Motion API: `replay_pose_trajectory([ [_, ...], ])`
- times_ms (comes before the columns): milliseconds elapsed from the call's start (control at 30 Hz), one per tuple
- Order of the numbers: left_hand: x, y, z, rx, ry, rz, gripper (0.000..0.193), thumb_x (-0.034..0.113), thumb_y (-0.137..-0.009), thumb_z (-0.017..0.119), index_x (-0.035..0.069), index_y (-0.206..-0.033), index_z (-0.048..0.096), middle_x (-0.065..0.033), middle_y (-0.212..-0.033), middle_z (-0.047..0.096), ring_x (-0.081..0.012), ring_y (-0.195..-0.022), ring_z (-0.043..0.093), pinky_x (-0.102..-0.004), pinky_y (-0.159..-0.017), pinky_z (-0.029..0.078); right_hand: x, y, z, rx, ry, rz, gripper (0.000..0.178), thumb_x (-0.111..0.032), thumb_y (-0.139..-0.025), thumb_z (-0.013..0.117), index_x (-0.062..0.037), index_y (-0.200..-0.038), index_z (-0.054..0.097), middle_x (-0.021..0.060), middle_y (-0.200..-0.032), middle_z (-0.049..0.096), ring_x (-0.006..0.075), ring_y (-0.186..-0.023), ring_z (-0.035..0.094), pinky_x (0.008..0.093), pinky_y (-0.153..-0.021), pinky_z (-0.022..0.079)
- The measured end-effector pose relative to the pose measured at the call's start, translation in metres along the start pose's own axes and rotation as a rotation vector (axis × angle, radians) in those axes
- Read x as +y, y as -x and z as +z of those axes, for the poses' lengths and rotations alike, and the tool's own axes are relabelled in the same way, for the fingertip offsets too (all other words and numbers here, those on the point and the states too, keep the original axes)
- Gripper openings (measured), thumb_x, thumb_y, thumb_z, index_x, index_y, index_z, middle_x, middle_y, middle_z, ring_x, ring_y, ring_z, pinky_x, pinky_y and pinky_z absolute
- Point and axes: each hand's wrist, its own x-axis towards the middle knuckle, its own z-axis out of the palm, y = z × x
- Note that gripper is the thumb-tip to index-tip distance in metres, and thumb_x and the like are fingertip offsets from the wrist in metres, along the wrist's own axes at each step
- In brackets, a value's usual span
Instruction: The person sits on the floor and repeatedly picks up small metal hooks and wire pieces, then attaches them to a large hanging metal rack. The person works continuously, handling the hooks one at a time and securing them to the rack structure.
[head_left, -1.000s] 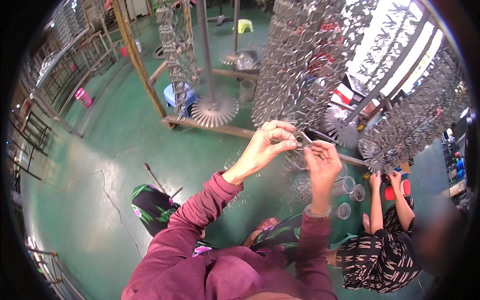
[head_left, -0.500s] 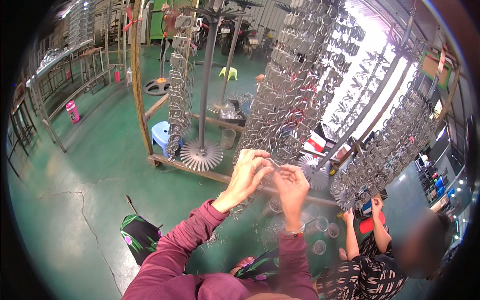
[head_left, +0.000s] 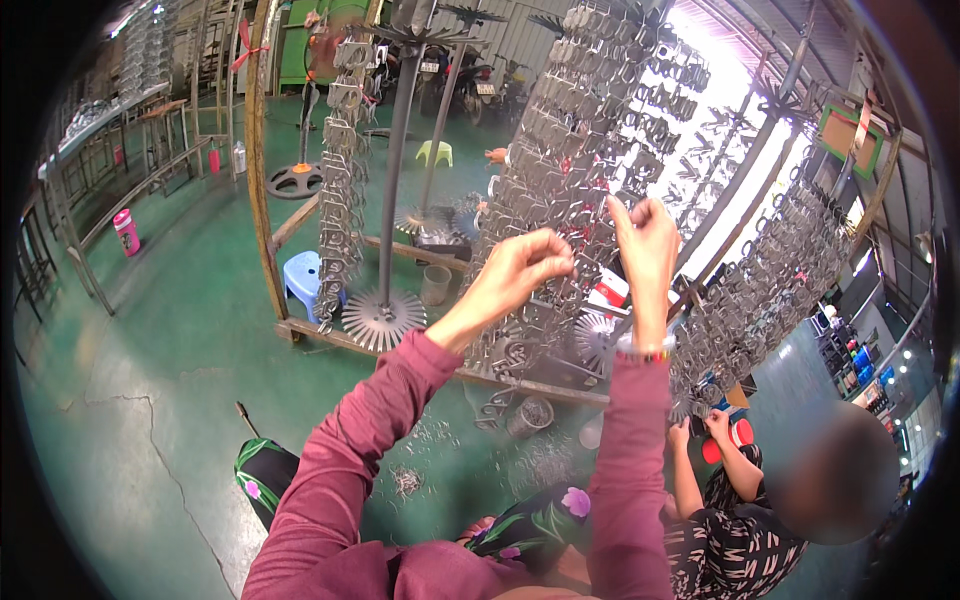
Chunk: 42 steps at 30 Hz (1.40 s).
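Tall hanging curtain of bent grey metal hooks [head_left: 560, 150]. Before it, left hand [head_left: 512, 270]: fingers curled, thumb near forefinger. Right hand [head_left: 648, 245] higher: fingers bent, thumb upright. Unclear whether either pinches anything. Below, plastic cup [head_left: 520, 429], small metal bits inside.

Whether the hands [head_left: 515, 272] [head_left: 646, 245] hold anything is unclear.

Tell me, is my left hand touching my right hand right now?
Apart. The head view plainly shows a gap between your left hand and right hand, with hanging metal pieces visible behind it.
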Motion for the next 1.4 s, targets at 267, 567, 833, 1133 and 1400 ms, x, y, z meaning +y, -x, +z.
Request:
replay_pose_trajectory([
  [267,-0.004,-0.041,0.005,0.016,-0.061,0.059,0.014,0.015,-0.088,0.061,0.001,-0.092,0.061,-0.0011,-0.083,0.064,-0.0069,-0.081,0.056,-0.0242,-0.074,0.045,0.014,-0.024,0.014,-0.209,0.063,0.07,0.03,-0.018,-0.063,0.074,-0.0048,-0.062,0.047,0.0094,-0.054,0.057,0.0175,-0.053,0.059,0.0328,-0.051,0.046],
  [567,-0.01,-0.074,0.017,0.104,-0.309,0.176,0.023,0.02,-0.082,0.067,-0.001,-0.091,0.064,-0.0051,-0.077,0.064,-0.0086,-0.072,0.056,-0.028,-0.065,0.046,0.039,-0.026,0.007,-0.236,-0.101,0.089,0.02,-0.009,-0.068,0.069,-0.0052,-0.066,0.049,0.0059,-0.053,0.059,0.0112,-0.049,0.06,0.0243,-0.043,0.044],
  [833,-0.018,-0.086,0.02,0.09,-0.497,0.154,0.019,0.02,-0.077,0.067,0.002,-0.082,0.067,-0.0142,-0.076,0.065,-0.0234,-0.072,0.063,-0.0347,-0.065,0.048,0.044,-0.034,0.0,-0.301,-0.107,0.074,0.025,-0.019,-0.07,0.076,-0.0033,-0.069,0.057,0.0058,-0.058,0.063,0.0072,-0.049,0.054,0.0204,-0.044,0.04],
  [1133,-0.014,-0.073,0.014,0.066,-0.393,0.138,0.009,0.008,-0.077,0.065,0.0,-0.074,0.063,-0.0111,-0.063,0.062,-0.0157,-0.061,0.06,-0.0302,-0.058,0.047,0.095,0.107,-0.011,-0.638,-0.042,0.198,0.037,-0.019,-0.073,0.072,-0.0068,-0.107,0.066,0.0067,-0.075,0.066,0.0155,-0.065,0.061,0.031,-0.063,0.049],
  [1400,-0.022,-0.083,0.009,0.007,-0.454,0.19,0.013,0.01,-0.074,0.07,0.0,-0.081,0.066,-0.0147,-0.069,0.065,-0.0218,-0.067,0.065,-0.0332,-0.062,0.049,0.178,0.236,0.091,-0.917,-0.249,0.268,0.054,-0.003,-0.071,0.07,-0.0093,-0.123,0.058,0.0004,-0.059,0.052,0.0073,-0.057,0.048,0.0259,-0.056,0.042],
])
